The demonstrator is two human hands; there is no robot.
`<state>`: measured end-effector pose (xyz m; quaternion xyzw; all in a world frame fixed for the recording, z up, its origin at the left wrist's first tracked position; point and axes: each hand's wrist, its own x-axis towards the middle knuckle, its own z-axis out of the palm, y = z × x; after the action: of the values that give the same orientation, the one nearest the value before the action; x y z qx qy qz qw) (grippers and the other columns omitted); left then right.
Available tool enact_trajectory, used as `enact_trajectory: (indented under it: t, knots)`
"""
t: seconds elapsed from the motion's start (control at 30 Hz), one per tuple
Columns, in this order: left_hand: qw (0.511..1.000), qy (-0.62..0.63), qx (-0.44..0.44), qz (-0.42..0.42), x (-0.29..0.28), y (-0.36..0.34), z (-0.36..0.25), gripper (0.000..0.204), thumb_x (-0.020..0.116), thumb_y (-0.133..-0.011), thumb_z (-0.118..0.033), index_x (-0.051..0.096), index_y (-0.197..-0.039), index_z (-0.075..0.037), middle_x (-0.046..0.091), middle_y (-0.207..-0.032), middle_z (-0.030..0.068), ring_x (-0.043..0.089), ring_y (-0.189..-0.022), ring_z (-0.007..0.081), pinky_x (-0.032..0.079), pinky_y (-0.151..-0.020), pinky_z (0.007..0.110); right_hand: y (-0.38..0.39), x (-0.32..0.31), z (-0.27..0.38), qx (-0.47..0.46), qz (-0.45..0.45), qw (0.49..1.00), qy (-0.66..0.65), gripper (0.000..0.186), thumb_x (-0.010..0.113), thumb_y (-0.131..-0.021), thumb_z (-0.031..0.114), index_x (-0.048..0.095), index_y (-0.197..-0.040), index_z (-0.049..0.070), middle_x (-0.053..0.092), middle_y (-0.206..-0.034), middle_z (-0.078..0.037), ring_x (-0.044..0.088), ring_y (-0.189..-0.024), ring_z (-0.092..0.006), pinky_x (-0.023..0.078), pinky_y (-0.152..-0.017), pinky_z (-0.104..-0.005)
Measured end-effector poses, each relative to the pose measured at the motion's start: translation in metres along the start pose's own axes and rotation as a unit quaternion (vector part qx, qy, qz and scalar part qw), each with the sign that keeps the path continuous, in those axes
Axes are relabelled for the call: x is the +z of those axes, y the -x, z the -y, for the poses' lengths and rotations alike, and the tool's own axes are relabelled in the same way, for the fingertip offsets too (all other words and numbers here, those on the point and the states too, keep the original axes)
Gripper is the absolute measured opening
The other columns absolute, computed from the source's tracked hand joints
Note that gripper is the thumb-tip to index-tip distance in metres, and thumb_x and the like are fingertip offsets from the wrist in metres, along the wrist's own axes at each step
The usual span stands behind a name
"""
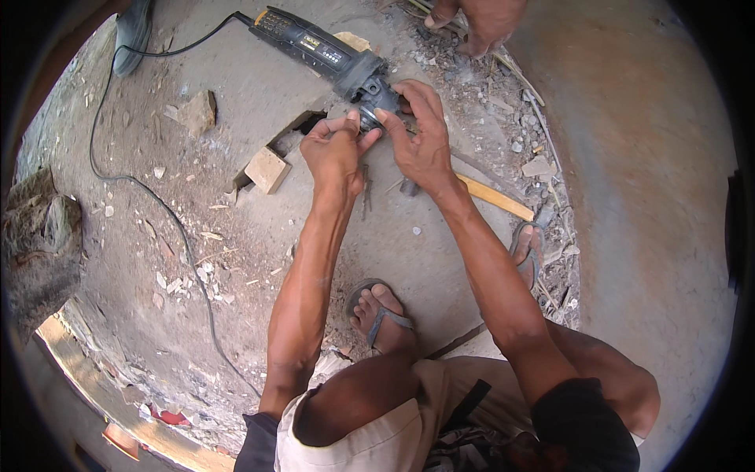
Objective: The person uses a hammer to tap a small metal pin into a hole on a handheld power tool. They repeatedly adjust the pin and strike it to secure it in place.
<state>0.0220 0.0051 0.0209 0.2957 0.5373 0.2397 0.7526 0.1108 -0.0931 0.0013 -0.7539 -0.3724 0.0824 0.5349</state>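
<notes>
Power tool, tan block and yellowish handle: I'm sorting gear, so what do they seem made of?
Power tool: body probably matte black plastic, with moulded vents; its front end looks like dark metal, from its grey sheen.
Tan block: dull, flat-faced, perhaps wood or brick; grain unclear.
Yellowish handle: likely smooth wood, from its even colour.

- A black angle grinder (pixel 311 47) is lying aslant on dusty ground (pixel 236 75)
- Its head (pixel 377 97) is pointing to the lower right
- Its dark cord (pixel 185 238) is trailing from the yellow-marked tail (pixel 260 22)
</notes>
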Motion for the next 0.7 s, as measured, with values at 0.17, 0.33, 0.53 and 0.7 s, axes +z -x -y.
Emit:
enact_trajectory:
  t: [0.17,0.33,0.53,0.7]
  knots:
    - [1.0,0.004,-0.028,-0.004,0.002,0.001,-0.005,0.015,0.07,-0.096,-0.001,0.058,-0.092,0.007,0.067,-0.094,0.0174,0.071,-0.072,0.0209,0.067,-0.062,0.027,-0.001,-0.001,-0.001,-0.013,-0.002,1.0,0.01,0.039,0.072,-0.093,0.012,0.059,-0.125,-0.006,0.058,-0.126,-0.023,0.058,-0.114,-0.0394,0.048,-0.098,-0.0444]
    - [0.999,-0.008,-0.038,-0.008,0.002,-0.002,-0.007,0.013,0.067,-0.096,0.001,0.058,-0.092,0.008,0.068,-0.095,0.0185,0.071,-0.072,0.021,0.068,-0.062,0.028,0.002,0.0,0.001,0.038,0.002,0.999,-0.019,0.041,0.073,-0.093,0.013,0.058,-0.126,-0.006,0.059,-0.123,-0.022,0.062,-0.108,-0.0374,0.05,-0.094,-0.0431]
    - [0.999,-0.027,-0.041,-0.018,0.005,-0.001,-0.01,0.012,0.066,-0.097,0.001,0.058,-0.093,0.009,0.066,-0.096,0.0185,0.071,-0.077,0.0217,0.068,-0.064,0.028,0.002,0.001,0.007,0.077,-0.006,0.995,-0.056,0.042,0.074,-0.092,0.014,0.06,-0.127,-0.004,0.061,-0.12,-0.021,0.065,-0.105,-0.0329,0.053,-0.089,-0.0399]
    - [0.997,-0.052,-0.057,-0.002,0.006,-0.002,-0.013,0.01,0.059,-0.099,0.005,0.056,-0.106,0.012,0.064,-0.108,0.0178,0.069,-0.093,0.0242,0.068,-0.081,0.036,0.002,0.002,0.006,0.089,-0.016,0.993,-0.074,0.044,0.076,-0.091,0.017,0.06,-0.127,-0.003,0.062,-0.12,-0.021,0.066,-0.103,-0.032,0.054,-0.088,-0.0399]
